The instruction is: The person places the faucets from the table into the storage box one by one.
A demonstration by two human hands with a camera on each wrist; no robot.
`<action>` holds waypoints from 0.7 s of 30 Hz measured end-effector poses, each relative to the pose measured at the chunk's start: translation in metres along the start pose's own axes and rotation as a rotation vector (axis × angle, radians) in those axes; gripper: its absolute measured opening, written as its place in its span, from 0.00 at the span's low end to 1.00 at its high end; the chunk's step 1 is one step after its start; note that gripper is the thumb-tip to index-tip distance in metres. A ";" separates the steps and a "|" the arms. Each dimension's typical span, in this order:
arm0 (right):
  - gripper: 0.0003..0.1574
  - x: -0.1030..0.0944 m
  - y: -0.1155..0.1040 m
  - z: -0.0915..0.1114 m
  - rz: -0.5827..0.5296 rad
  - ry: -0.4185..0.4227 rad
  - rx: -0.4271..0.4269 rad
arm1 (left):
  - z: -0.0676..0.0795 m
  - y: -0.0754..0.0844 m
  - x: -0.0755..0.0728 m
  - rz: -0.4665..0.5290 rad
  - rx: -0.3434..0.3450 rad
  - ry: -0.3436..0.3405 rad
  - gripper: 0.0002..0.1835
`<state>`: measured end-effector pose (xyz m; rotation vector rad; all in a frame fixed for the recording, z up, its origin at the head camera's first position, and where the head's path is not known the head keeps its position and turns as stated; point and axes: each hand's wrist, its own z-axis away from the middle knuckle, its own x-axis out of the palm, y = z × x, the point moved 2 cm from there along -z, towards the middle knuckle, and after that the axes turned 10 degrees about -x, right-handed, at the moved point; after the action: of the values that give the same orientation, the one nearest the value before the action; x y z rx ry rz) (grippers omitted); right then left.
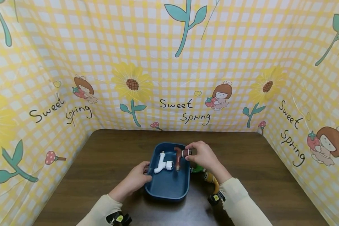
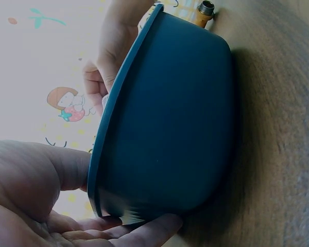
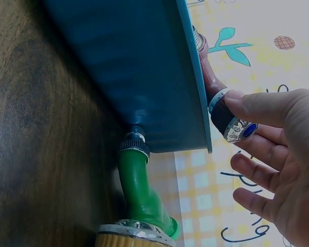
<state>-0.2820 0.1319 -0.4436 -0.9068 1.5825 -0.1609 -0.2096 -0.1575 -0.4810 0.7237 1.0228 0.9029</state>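
A blue plastic basin (image 1: 169,188) sits on the table, and inside it lies a white faucet (image 1: 161,165) with a ribbed white knob. At the basin's left side, my left hand (image 1: 137,178) grips the rim, thumb over the edge and fingers against the outer wall (image 2: 165,123). My right hand (image 1: 204,157) pinches the knob of a reddish-brown faucet (image 1: 178,158) between thumb and fingers, over the basin's right rim. That knob (image 3: 229,118) shows a dark band and a silver end with a blue centre in the right wrist view; the other fingers are spread loosely.
Right of the basin, on the table, lie a green faucet (image 3: 136,180) and a yellow-orange faucet (image 1: 212,179), partly hidden by my right hand and arm. The brown wooden table (image 1: 101,175) is enclosed by a yellow checked cloth (image 1: 169,78).
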 end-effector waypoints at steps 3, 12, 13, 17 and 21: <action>0.18 0.002 -0.001 0.000 0.002 -0.004 -0.003 | 0.000 0.000 0.000 0.006 0.002 0.000 0.33; 0.18 0.005 -0.003 -0.001 0.039 -0.013 -0.024 | 0.000 0.000 0.000 0.003 0.006 0.001 0.33; 0.18 0.006 -0.003 -0.001 0.043 -0.012 -0.026 | 0.000 0.000 0.000 0.003 0.004 0.001 0.33; 0.19 0.007 -0.001 -0.001 0.051 -0.014 -0.029 | 0.000 0.000 0.000 0.003 -0.006 0.000 0.34; 0.19 0.009 0.000 -0.002 0.064 -0.018 -0.035 | 0.001 0.001 0.000 0.005 -0.010 -0.003 0.34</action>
<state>-0.2828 0.1255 -0.4499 -0.8812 1.6001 -0.0795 -0.2095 -0.1575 -0.4798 0.7192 1.0137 0.9105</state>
